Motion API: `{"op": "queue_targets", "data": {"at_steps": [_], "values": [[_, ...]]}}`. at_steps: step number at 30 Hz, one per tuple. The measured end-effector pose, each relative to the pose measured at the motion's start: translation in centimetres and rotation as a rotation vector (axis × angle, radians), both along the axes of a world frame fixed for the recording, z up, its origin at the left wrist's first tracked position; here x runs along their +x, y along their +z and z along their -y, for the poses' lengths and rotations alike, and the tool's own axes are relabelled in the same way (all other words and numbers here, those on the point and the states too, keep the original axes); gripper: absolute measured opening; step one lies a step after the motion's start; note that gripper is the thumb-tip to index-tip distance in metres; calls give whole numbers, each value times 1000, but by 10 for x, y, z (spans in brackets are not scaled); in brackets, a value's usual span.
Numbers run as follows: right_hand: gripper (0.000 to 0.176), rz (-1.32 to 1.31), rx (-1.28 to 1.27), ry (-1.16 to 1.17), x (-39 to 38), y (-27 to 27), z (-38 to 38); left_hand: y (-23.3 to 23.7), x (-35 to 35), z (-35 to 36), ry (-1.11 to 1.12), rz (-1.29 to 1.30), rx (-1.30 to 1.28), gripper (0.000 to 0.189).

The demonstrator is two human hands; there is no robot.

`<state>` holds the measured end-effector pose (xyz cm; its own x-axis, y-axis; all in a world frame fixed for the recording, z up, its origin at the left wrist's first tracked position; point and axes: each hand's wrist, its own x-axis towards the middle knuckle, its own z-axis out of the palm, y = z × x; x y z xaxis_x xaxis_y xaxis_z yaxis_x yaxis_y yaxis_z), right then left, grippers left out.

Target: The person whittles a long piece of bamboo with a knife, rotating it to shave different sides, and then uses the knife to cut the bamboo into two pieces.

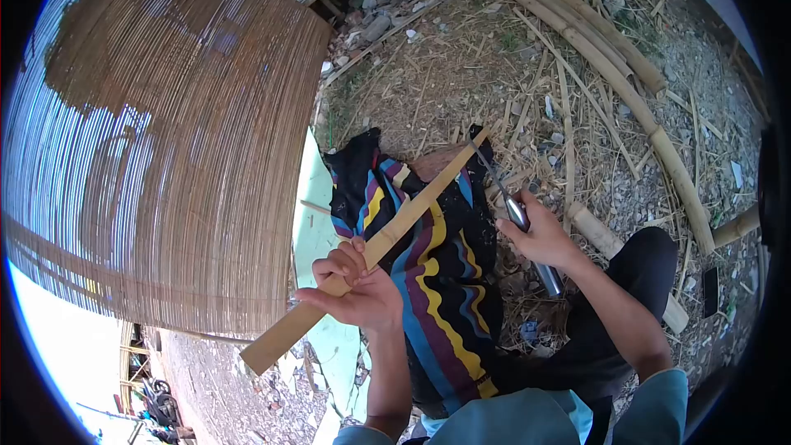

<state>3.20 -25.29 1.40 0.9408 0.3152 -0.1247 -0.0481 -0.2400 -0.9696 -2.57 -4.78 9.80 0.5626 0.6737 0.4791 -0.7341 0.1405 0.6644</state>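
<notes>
A flat bamboo strip (424,200) runs diagonally across my lap, its far end up by a wooden block (435,163). My left hand (367,292) has its fingers curled around the strip's nearer half, palm turned up. In my right hand (541,235) is a knife (517,214) with a shiny metal handle. Its narrow dark blade points up and left, the tip close to the strip's far end. Below the strip, a black cloth (445,313) with yellow, blue and maroon stripes covers my leg and partly hides the block.
At left stands a large slatted bamboo blind (206,165), beside a pale green board (306,239). Long bamboo poles (614,74) lie at upper right, amid shavings and stones. A dark phone (710,291) rests on the ground at right; a motorcycle (161,402) stands at lower left.
</notes>
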Motion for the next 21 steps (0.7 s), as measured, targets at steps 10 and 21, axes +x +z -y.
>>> {"op": "queue_targets", "data": {"at_steps": [10,21], "values": [[36,86,84,-110,9,-12,-3,21,62,10,-273,226,-27,53],[39,73,-21,-131,7,-26,5,-56,57,30,-313,-62,203,42]]}}
